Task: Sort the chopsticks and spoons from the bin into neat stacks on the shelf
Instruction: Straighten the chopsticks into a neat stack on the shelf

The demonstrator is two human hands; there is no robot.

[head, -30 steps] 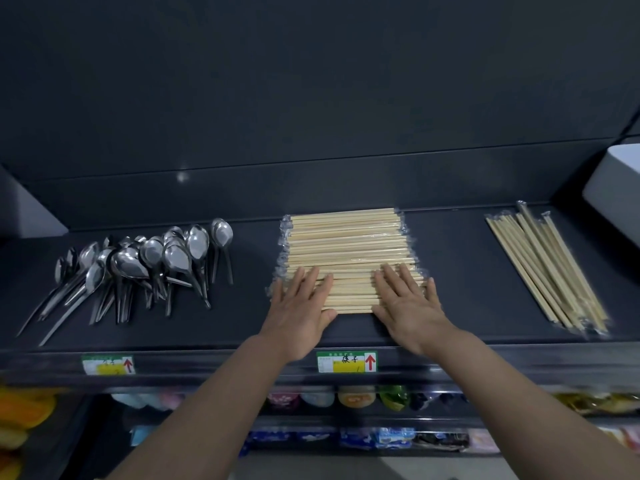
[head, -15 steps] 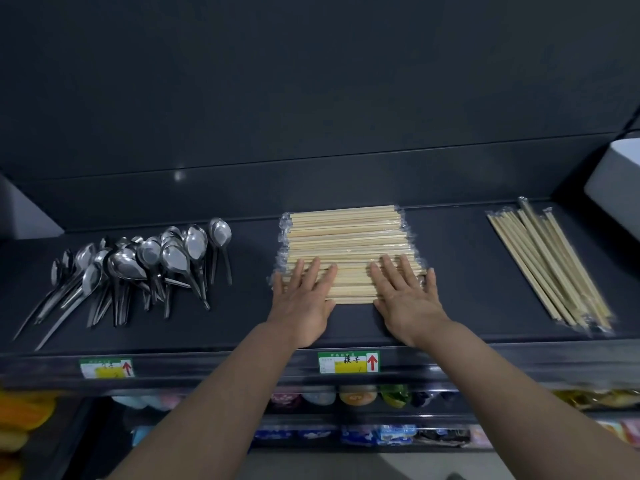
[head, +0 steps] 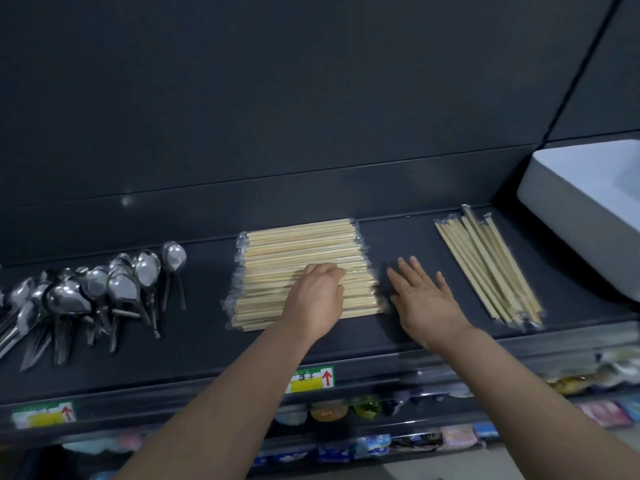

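A flat stack of wrapped wooden chopsticks [head: 304, 251] lies crosswise in the middle of the dark shelf [head: 207, 344]. My left hand [head: 317, 299] rests on top of this stack with fingers curled down on it. My right hand [head: 424, 299] is open and flat on the shelf, its edge against the stack's right end. A smaller bundle of wrapped chopsticks [head: 488, 268] lies lengthwise further right. A pile of metal spoons [head: 93, 292] sits at the left, handles toward me.
A white bin [head: 581, 199] stands at the far right of the shelf, its inside out of view. Price labels [head: 311, 379] are fixed to the shelf's front edge. Packaged goods [head: 363, 407] fill the shelf below.
My right hand has slid off the stack to its right end. My left hand has shifted right to the stack's middle and curled its fingers. The view has turned left.
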